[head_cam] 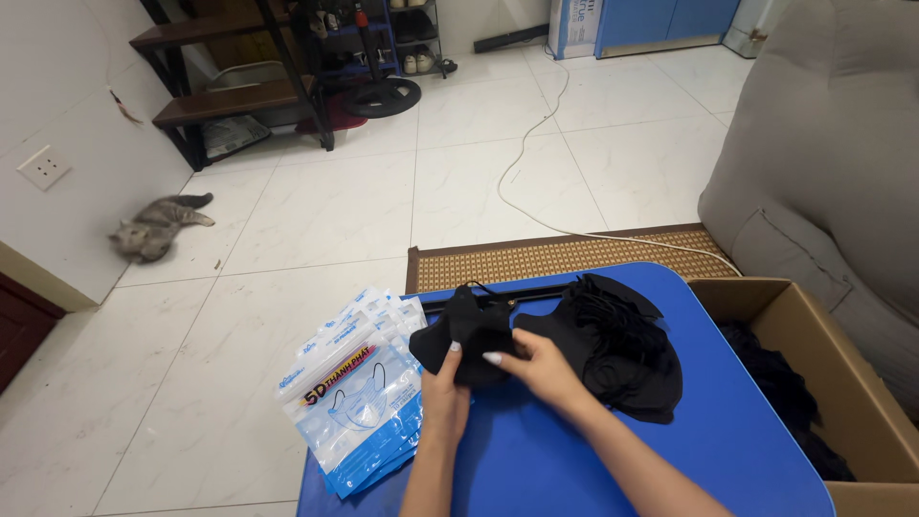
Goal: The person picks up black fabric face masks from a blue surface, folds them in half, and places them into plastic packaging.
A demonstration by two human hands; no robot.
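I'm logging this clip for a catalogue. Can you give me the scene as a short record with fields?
left hand: grips black face mask
right hand: pinches the same mask
surface: blue table
right of the hands: pile of black masks
left of the hands: stack of clear mask packets
far right: cardboard box
floor: grey cat, white cable

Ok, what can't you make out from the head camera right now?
- Black mask: both hands, left hand and right hand, cover its lower part.
- Black pile: single pieces blend together; count unclear.
- Cardboard box: cut off by the right and bottom edges; its dark contents are indistinct.
- Blue table: near end cut off by the bottom edge.
- Packet stack: upper packets hide the lower ones.
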